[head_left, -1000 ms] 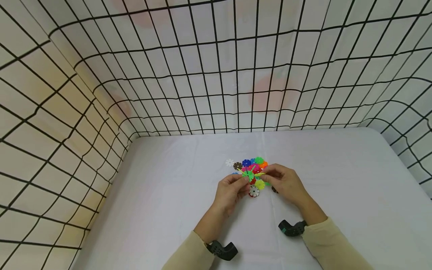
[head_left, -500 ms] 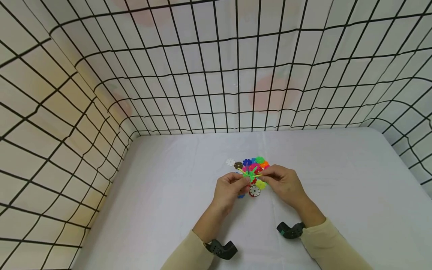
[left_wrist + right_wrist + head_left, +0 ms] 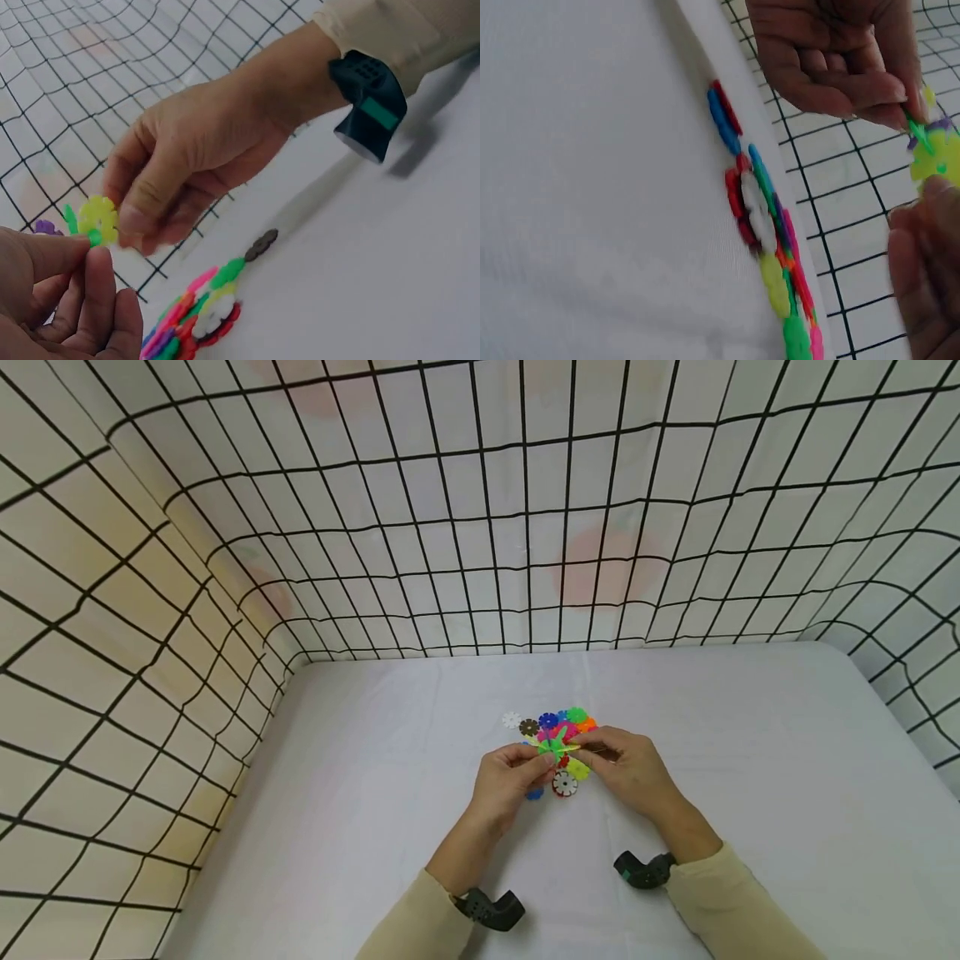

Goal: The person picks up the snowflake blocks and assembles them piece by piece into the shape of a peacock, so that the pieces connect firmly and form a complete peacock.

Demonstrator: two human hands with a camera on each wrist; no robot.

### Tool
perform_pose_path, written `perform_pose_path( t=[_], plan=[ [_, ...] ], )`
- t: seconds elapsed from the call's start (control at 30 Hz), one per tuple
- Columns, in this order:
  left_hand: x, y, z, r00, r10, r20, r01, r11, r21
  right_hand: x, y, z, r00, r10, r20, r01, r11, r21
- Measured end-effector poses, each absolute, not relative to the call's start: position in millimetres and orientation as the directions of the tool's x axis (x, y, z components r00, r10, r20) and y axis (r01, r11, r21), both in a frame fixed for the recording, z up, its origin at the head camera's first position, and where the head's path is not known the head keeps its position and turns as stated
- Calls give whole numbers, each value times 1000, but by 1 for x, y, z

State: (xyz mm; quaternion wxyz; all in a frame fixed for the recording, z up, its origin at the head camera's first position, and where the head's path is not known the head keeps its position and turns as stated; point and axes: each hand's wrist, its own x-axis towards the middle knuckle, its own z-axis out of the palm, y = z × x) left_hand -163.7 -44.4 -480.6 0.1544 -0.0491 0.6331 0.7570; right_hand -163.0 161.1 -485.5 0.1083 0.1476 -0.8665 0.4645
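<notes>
Above a heap of toy snowflake discs, my left hand (image 3: 510,781) pinches a bright green snowflake disc (image 3: 552,748) between thumb and fingertips. Facing it, my right hand (image 3: 633,770) pinches a yellow snowflake disc (image 3: 98,216) by its edge. The yellow disc meets the green one, its notched face showing in both wrist views. A purple disc (image 3: 48,226) is also joined to this small cluster, with another green disc (image 3: 71,217) beside it. My fingertips hide part of the joint between the yellow and green discs.
Loose discs lie flat under the hands, among them a white disc (image 3: 565,783), a blue disc (image 3: 548,721), a brown disc (image 3: 528,727) and an orange disc (image 3: 587,724). A black wire grid (image 3: 525,518) walls the white table (image 3: 360,777) at back and sides.
Both hands have shifted very slightly, the right one a little left. The yellow disc has turned a bit against the green one. A blue disc now shows below the left fingers.
</notes>
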Motion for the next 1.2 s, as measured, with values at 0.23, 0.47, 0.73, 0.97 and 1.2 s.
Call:
perform_pose_path(
  t=[0.23,0.47,0.73,0.97,1.2],
  plan=[
    [-167,-50,-481,-967,87,-239,-249,-126,960,-168,163,-498,-978,-206,33,-191,817,-544],
    [-167,-48,-485,-955,166,-247,-284,-262,923,-168,163,-499,-979,-199,-38,-145,820,-554],
    [-164,-47,-485,-927,171,-335,-376,-394,838,-168,166,-495,-974,-201,-101,-106,808,-580],
    [-165,-41,-489,-921,125,-370,-386,-438,812,-167,167,-491,-987,-163,-1,-112,683,-722],
    [-164,-36,-489,-928,110,-357,-366,-449,815,-164,158,-487,-959,-103,264,-283,376,-882]
  ],
)
